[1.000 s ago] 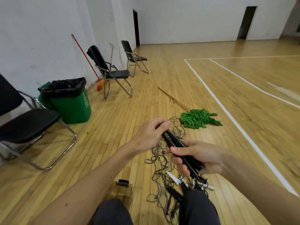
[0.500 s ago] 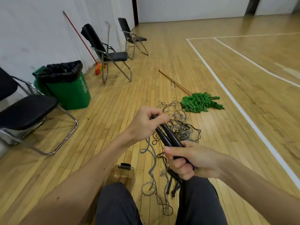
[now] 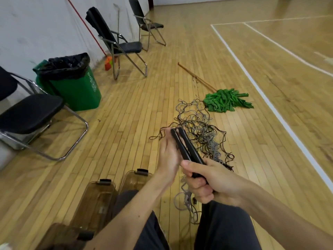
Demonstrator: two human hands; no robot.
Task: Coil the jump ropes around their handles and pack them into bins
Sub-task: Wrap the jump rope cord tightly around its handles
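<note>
Clamping right grip (image 3: 203, 184) round lower ends of paired black handles (image 3: 187, 147), ends hidden in fist. Pressing left grip (image 3: 168, 156), fingers straight, against upper part. Trailing onto floor (image 3: 126, 123) beyond: tangled ropes (image 3: 201, 130). Standing at lower left: clear bins (image 3: 97, 201), nearest cropped.

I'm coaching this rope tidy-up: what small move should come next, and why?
Probably the left hand should catch the rope by the handle tops and lay a first turn round the black handles: the right hand grips both together, and the rope lies loose on the floor.
</note>
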